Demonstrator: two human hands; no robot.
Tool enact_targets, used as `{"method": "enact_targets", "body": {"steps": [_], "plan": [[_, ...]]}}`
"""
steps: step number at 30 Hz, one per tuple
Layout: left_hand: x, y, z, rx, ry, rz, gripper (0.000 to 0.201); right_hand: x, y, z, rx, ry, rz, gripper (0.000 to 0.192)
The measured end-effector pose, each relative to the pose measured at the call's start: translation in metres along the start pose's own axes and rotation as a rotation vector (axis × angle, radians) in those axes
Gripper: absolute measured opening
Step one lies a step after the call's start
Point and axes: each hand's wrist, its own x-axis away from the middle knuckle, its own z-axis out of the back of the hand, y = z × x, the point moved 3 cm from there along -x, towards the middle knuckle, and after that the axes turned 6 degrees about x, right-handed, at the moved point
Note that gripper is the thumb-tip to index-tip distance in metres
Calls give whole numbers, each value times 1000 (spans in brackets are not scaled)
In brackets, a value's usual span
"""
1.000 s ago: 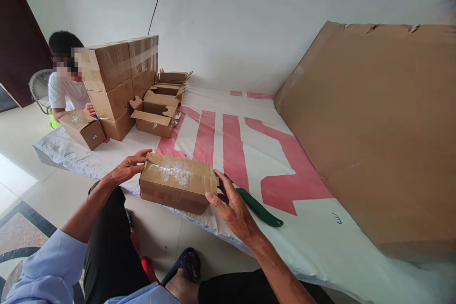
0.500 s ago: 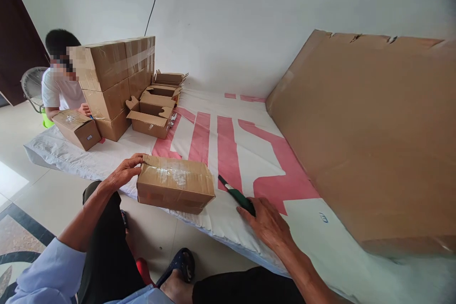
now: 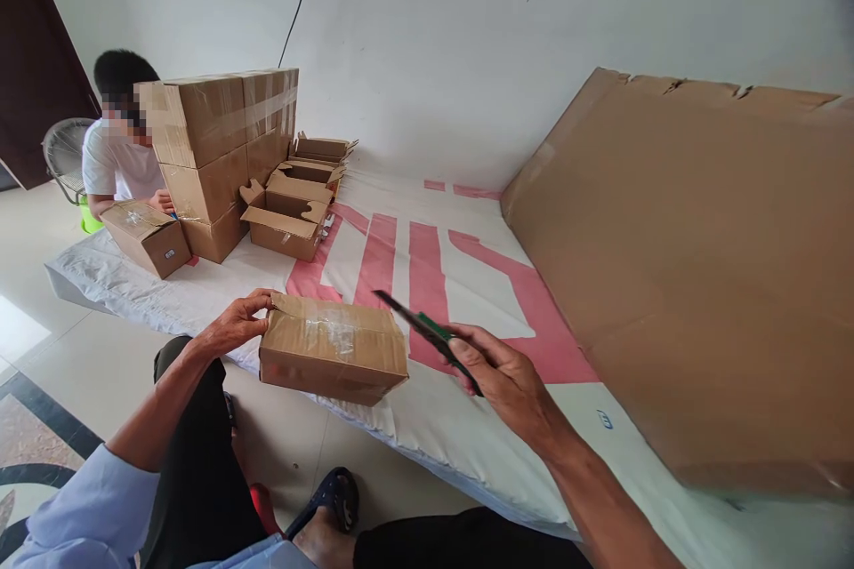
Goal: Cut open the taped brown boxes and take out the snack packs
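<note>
A taped cardboard box (image 3: 334, 364) lies at the front edge of the white and red cloth, with clear tape across its top. My left hand (image 3: 233, 326) grips the box's left end, thumb and fingers at its upper corner. In my right hand (image 3: 507, 378) is a utility knife (image 3: 433, 334) with a green and black handle. Its dark blade points up and left, above the cloth and the box's back right part. The blade appears apart from the cardboard.
Stacked taped boxes (image 3: 206, 124) stand at the back left, beside several open boxes (image 3: 284, 236). One closed box (image 3: 148, 240) sits in front of the stack, near a seated person (image 3: 116, 156). A large cardboard piece (image 3: 694, 284) leans along the right side.
My right hand has lifted the utility knife up off the cloth and swung it left toward the box. The left hand and the box have stayed nearly in place.
</note>
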Motion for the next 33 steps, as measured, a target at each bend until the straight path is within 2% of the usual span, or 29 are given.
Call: {"method": "enact_targets", "body": {"steps": [4, 8, 15, 25, 33], "plan": [[1, -3, -2, 55, -3, 5, 28, -5, -73, -17, 129, -220, 200, 47], [3, -4, -4, 88, 14, 8, 27, -19, -107, -34, 237, -319, 340, 44], [8, -3, -6, 95, 57, 14, 30, -30, -122, -45, 315, -378, 389, 40], [8, 0, -8, 88, 51, 4, 34, -31, -136, -41, 474, -398, 427, 41], [8, 5, -10, -5, 37, -9, 37, -34, -153, -42, 641, -398, 500, 40]]}}
